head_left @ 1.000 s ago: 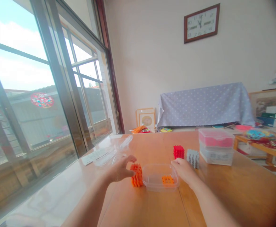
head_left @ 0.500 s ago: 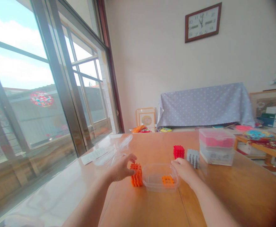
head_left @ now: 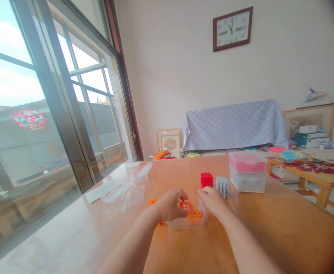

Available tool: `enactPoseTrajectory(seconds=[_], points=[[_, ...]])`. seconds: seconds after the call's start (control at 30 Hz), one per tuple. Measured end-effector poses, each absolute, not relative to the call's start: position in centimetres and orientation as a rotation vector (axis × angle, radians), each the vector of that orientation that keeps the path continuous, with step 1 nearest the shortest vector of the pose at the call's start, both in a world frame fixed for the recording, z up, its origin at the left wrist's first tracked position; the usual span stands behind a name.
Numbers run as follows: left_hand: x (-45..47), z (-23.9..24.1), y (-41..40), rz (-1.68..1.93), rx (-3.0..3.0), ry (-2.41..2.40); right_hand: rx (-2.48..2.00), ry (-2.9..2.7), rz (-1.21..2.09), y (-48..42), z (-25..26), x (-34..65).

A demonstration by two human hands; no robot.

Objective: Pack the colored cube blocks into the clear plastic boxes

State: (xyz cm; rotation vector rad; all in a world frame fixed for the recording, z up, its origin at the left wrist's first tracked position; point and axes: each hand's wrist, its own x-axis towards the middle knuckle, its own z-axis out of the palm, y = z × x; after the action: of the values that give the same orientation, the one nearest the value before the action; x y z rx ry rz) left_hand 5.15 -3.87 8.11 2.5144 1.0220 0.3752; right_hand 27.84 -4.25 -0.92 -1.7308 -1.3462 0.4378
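Note:
My left hand (head_left: 172, 205) is over the clear plastic container (head_left: 184, 225), thumb and fingers closed round an orange lattice piece (head_left: 187, 206). Another orange piece (head_left: 194, 216) lies inside the container, just below and to the right of it. The stack of orange pieces (head_left: 153, 201) stands left of the container, mostly hidden behind my left hand and wrist. My right hand (head_left: 212, 198) pinches the container's right rim. Just beyond that hand are a red stack (head_left: 206, 180) and a grey stack (head_left: 222, 186) of similar pieces.
Two stacked plastic boxes (head_left: 248, 173), the upper with pink contents, stand at the table's right side. Clear lids (head_left: 133, 198) and a paper sheet (head_left: 98, 194) lie at the left. A window (head_left: 92, 102) borders the left, and a cloth-covered object (head_left: 232, 125) stands behind.
My left hand has moved right from the orange stack to above the container, carrying an orange piece. My right hand has stayed at the rim. The view has turned slightly right.

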Motion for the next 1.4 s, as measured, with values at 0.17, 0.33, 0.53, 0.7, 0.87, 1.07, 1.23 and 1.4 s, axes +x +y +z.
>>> enactPoseTrajectory(seconds=[0.17,0.33,0.53,0.7,0.87,1.07,1.23,1.4], points=[[7.3,6.3,-3.3,0.255,2.475,1.052,-1.729,-1.351,0.414,-4.2,-0.7,27.8],[7.6,6.1,-3.2,0.198,2.399,1.124,-1.721,-1.344,0.422,-4.2,-0.6,27.9],[7.4,5.6,-2.9,0.236,2.378,1.150,-1.727,-1.337,0.437,-4.3,-0.5,28.0],[7.4,5.2,-2.4,0.214,2.369,1.219,-1.726,-1.343,0.444,-4.3,-0.5,27.9],[7.7,5.2,-2.5,0.178,2.323,1.211,-1.724,-1.353,0.454,-4.5,-0.6,27.8],[7.5,5.5,-2.8,0.231,2.320,1.174,-1.725,-1.362,0.443,-4.5,-0.7,27.9],[6.1,6.8,-2.9,0.349,2.313,1.169,-1.734,-1.367,0.415,-4.5,-0.8,28.0],[2.8,9.4,-2.7,0.496,2.292,1.072,-1.724,-1.379,0.420,-4.5,-0.8,28.0]])
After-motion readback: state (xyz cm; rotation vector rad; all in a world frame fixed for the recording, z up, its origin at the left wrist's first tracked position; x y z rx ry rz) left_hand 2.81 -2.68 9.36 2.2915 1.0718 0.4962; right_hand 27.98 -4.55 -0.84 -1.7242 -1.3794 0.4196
